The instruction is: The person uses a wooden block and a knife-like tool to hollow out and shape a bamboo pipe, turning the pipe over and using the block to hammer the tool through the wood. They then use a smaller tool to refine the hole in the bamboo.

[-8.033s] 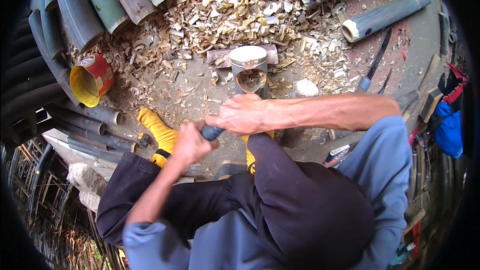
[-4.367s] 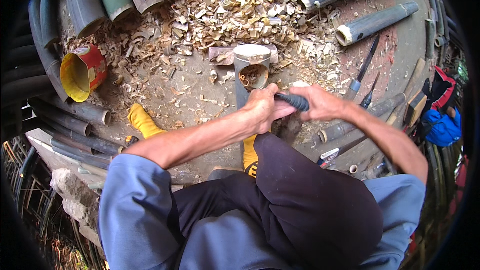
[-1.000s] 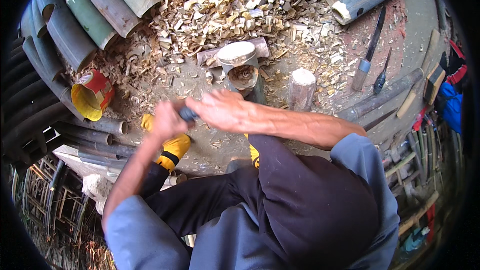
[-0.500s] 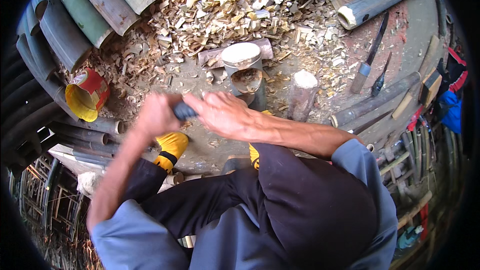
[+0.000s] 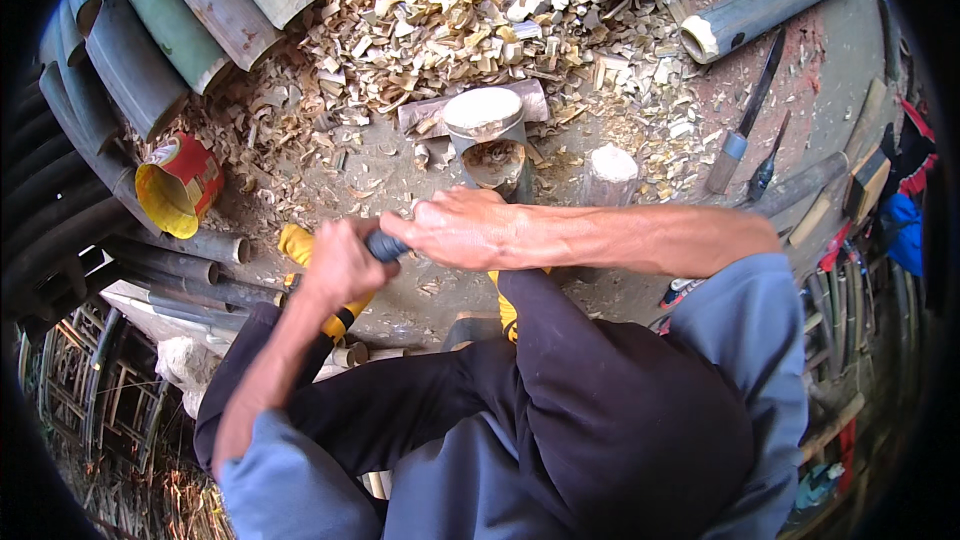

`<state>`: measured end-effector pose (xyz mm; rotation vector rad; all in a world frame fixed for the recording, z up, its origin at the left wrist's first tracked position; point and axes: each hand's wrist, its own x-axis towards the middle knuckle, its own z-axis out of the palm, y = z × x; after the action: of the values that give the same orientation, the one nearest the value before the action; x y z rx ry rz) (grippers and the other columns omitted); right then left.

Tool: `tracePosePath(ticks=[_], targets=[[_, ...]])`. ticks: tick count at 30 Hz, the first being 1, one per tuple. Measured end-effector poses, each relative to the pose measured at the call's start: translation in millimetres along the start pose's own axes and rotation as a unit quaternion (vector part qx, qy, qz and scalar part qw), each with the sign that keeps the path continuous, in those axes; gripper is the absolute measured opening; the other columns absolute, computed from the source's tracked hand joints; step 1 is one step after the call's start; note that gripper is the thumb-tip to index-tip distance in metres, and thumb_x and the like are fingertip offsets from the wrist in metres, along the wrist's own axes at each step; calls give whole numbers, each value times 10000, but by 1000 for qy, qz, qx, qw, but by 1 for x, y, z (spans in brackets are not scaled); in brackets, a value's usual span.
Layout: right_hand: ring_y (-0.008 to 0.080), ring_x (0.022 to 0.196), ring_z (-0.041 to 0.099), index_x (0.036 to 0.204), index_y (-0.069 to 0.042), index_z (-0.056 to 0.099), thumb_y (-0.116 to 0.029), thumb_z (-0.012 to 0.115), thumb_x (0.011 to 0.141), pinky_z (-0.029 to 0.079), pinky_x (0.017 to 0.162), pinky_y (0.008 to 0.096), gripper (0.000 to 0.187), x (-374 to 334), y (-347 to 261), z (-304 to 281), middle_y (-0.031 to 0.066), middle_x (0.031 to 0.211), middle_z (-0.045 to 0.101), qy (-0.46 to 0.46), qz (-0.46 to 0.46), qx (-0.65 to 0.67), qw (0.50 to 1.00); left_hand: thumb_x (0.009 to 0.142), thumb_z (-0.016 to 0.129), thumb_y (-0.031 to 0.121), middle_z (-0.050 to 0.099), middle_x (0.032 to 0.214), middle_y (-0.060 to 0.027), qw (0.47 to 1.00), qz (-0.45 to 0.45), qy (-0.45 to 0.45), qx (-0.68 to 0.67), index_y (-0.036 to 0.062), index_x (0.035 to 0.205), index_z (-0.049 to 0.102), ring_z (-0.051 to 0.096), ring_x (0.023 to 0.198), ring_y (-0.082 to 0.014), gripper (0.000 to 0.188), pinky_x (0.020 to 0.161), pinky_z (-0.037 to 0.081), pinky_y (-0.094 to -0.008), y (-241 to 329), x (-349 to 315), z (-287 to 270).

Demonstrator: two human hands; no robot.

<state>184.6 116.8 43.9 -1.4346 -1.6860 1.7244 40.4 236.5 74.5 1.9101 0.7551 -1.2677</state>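
Note:
In front of my knees, my left hand [image 5: 342,262] is closed in a fist around one end of a short dark grey rod [image 5: 386,246], slightly blurred. My right hand [image 5: 452,228] wraps the rod's other end; only the stretch between the two fists shows, so its full shape is hidden. Just beyond my right hand stands an upright bamboo block [image 5: 484,116] with a pale top and a hollow notch in its near side. Behind it lies a short brown log [image 5: 420,120]. A paler stump [image 5: 611,166] rises to the right, past my forearm.
Wood chips [image 5: 440,20] cover the ground ahead. Split bamboo lengths [image 5: 175,15] lie at the far left, above a red and yellow tin [image 5: 185,185]. On the right are a long knife [image 5: 735,145], a smaller pointed tool [image 5: 766,172] and a bamboo tube [image 5: 770,10].
Both fists and the grey rod have shifted a little right and nearer to me. My right forearm has swung up to nearly level. My left yellow-covered foot shows more toward the left.

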Motion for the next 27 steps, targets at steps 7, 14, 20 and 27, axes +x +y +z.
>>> tracePosePath(ticks=[7, 14, 20, 27], targets=[[280, 614, 662, 879, -48, 592, -133, 561, 774, 531, 488, 408, 138, -38, 29, 18, 112, 651, 636, -186, -187, -206, 942, 675, 722, 151, 667, 709, -146, 862, -110, 166, -465, 73, 938, 618, 667, 626, -203, 293, 609, 526, -364, 93, -25, 160], [233, 594, 631, 806, -77, 648, -147, 599, 730, 489, 512, 364, 114, -14, 9, 28, 76, 628, 626, -135, -95, -263, 951, 626, 749, 153, 637, 687, -175, 856, -16, 350, -380, 70, 882, 639, 644, 601, -308, 291, 592, 510, -385, 53, 2, 178], [289, 820, 604, 1022, -96, 568, -101, 556, 769, 473, 693, 392, 253, 12, 1, 34, 100, 828, 606, 195, -2, -221, 956, 585, 701, 141, 607, 666, -122, 919, 122, 364, -96, 76, 751, 575, 611, 572, -301, 219, 535, 495, -423, -20, 15, 66], [269, 763, 598, 1065, -78, 546, -25, 557, 731, 489, 709, 383, 338, 12, 2, 20, 119, 750, 564, 416, 15, -135, 899, 565, 635, 92, 579, 673, -72, 906, 235, 288, 201, 92, 769, 547, 602, 584, -256, 223, 502, 498, -388, 5, 8, -52]])
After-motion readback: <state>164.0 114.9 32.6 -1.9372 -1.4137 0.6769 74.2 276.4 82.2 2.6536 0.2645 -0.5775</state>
